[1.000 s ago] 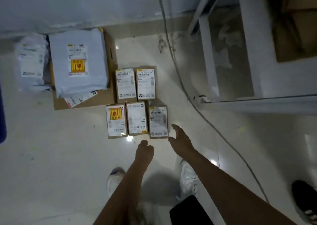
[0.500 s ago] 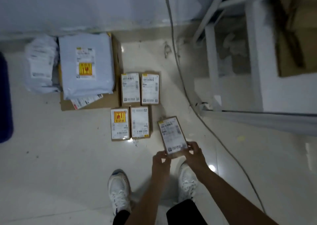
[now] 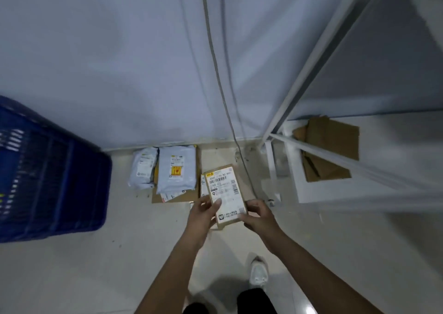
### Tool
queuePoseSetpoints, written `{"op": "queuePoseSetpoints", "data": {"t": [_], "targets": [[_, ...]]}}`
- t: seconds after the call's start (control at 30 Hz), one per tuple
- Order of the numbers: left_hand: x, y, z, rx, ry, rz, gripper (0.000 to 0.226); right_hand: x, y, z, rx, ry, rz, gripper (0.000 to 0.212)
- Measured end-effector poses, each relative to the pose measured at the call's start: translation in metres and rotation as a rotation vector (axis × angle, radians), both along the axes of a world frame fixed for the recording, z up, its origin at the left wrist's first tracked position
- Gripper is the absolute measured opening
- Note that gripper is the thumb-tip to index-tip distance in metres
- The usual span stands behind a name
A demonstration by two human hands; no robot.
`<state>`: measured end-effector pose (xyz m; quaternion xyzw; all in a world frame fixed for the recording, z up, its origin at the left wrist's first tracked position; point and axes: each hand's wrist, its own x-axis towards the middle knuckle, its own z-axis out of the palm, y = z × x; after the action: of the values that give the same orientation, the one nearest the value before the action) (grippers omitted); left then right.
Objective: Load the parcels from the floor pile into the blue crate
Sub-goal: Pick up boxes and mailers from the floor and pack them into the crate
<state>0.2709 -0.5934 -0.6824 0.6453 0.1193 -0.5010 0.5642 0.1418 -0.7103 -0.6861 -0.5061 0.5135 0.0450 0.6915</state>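
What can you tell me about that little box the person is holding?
The small cardboard box is flat, brown and rectangular, its top nearly covered by a white shipping label with barcodes and a yellow corner mark. It is held above the floor, tilted, near end low. The left hand grips its left edge, thumb on the label; the right hand grips its near right corner.

Labels you can read

The white shipping label (image 3: 224,191) on the small brown box (image 3: 226,195) you hold shows a number starting "40", with "80 000" legible, above barcodes; the rest is too blurred. The grey mailer (image 3: 176,171) by the wall carries a yellow-and-red sticker (image 3: 176,170), its text unreadable.
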Motion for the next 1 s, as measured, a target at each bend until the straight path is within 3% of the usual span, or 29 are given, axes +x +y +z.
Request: {"op": "queuePoseSetpoints", "data": {"t": [0.23,0.43,0.7,1.0], "targets": [[0.055,0.060,0.148,-0.131,-0.066,-0.029,0.030,0.067,0.033,0.163,-0.064,-0.182,0.009,0.037],[0.093,0.160,0.257,-0.142,-0.175,0.018,0.042,0.126,0.118,0.269,-0.093,-0.294,0.100,0.036],[0.136,0.319,0.360,-0.138,-0.325,0.144,0.040,0.194,0.257,0.363,-0.060,-0.421,0.316,0.039],[0.186,0.430,0.412,-0.113,-0.385,0.338,0.041,0.285,0.358,0.408,0.003,-0.458,0.531,0.047]]}}
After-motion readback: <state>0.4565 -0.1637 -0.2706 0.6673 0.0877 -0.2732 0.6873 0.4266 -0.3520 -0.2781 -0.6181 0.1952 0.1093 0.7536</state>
